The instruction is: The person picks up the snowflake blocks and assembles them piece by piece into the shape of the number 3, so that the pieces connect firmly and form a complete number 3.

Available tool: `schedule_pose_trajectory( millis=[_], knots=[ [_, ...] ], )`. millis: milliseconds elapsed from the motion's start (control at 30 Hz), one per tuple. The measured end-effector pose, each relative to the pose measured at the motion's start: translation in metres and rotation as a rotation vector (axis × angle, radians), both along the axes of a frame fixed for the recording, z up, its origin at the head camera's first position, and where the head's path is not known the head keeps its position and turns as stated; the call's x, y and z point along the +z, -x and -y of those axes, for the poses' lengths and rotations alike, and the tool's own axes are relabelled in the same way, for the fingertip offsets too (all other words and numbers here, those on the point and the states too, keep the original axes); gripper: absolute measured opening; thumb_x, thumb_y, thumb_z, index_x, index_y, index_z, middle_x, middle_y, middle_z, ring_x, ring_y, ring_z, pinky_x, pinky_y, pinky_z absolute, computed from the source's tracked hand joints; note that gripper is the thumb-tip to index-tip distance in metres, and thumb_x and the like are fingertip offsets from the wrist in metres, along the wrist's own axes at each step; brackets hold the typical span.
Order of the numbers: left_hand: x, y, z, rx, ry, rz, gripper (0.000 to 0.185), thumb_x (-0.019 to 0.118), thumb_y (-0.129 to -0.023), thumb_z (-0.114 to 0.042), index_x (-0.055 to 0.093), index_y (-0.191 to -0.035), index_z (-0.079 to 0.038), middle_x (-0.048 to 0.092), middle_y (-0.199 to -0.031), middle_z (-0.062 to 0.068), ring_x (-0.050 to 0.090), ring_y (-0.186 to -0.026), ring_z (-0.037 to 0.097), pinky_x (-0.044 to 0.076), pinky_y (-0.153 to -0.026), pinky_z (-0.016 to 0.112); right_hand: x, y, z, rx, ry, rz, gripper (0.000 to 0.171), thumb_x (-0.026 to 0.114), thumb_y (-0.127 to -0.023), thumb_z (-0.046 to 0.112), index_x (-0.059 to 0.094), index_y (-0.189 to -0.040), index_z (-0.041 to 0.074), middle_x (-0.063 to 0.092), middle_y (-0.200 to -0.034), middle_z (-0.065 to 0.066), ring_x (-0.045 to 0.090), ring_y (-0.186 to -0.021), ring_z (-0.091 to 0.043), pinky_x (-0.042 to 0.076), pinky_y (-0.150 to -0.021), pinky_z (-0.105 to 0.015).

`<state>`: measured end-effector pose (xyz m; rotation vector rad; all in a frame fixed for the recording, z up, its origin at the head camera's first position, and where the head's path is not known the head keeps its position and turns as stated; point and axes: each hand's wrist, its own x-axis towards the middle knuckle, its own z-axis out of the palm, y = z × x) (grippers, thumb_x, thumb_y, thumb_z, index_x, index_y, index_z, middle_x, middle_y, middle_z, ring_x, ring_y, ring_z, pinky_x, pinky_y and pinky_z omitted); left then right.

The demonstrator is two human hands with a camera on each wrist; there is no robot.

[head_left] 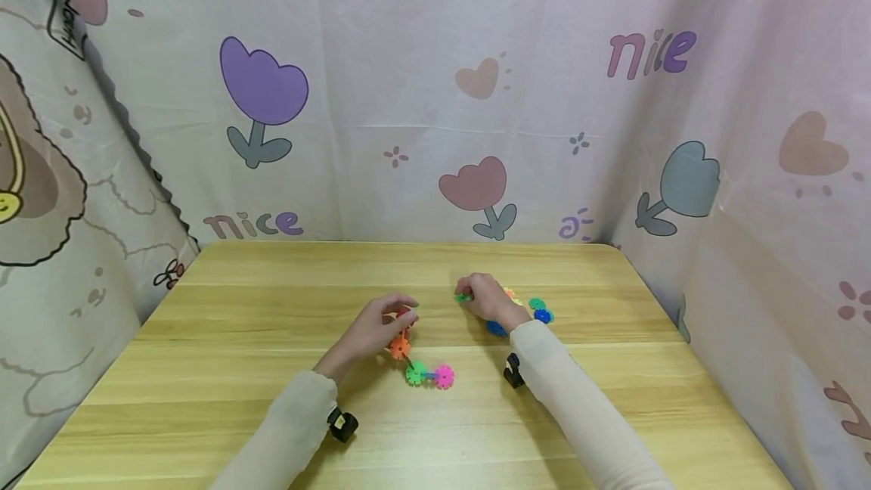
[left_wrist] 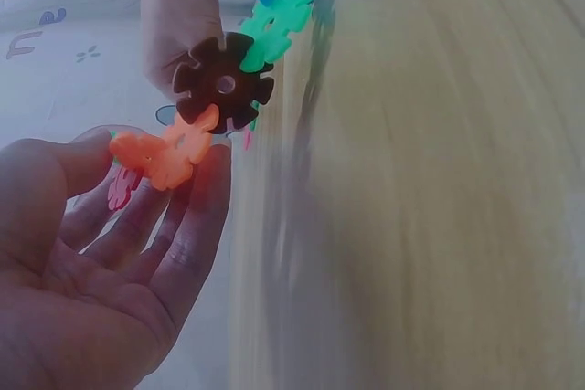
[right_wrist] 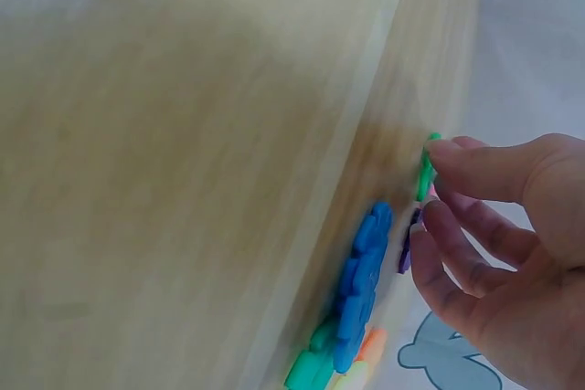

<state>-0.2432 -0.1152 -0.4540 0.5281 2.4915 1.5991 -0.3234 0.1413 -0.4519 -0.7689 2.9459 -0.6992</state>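
Snowflake chain (head_left: 416, 360) lies on the table (head_left: 224, 308), long axis running from my left hand (head_left: 370, 330) toward me; fingers pinch its orange end. Right hand (head_left: 485, 298) (farther, right of chain) pinches 1 green piece (head_left: 463, 297).

The table (head_left: 272, 301) stood before a hanging curtain (head_left: 408, 97), with more curtain to its left and right. A chain of joined snowflake pieces (head_left: 420, 365) lay on the table near its middle. The left hand (head_left: 376, 330) rested at the chain's far end. To the right, the right hand (head_left: 485, 298) lay just before a cluster of loose snowflake pieces (head_left: 537, 310). A single snowflake piece (head_left: 463, 297) sat at that hand's fingertips, on its left side.
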Motion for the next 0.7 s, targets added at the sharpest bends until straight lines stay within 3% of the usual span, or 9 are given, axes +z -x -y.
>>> schedule_pose_trajectory(
  millis=[300, 700],
  knots=[
    [0.0006, -0.0011, 0.0002, -0.004, 0.020, -0.016, 0.032, 0.060, -0.106, -0.023, 0.064, -0.131, -0.003, 0.073, -0.115, 0.018, 0.067, -0.090, 0.014, 0.055, -0.089, 0.033, -0.0016, 0.0018, 0.0014, -0.016, -0.007, -0.012, 0.016, 0.077, -0.088, -0.003, 0.078, -0.103, 0.002, 0.072, -0.101, -0.014, 0.066, -0.093, -0.024, 0.058, -0.088, -0.040],
    [-0.0014, -0.0003, 0.0010, -0.003, 0.018, -0.019, 0.031, 0.061, -0.105, -0.024, 0.064, -0.130, -0.005, 0.073, -0.116, 0.017, 0.070, -0.101, 0.027, 0.056, -0.098, 0.044, 0.0009, 0.0018, 0.0009, -0.010, -0.004, 0.008, 0.018, 0.082, -0.081, -0.006, 0.079, -0.095, 0.006, 0.071, -0.092, -0.009, 0.058, -0.084, -0.019, 0.055, -0.084, -0.037]
  ],
)
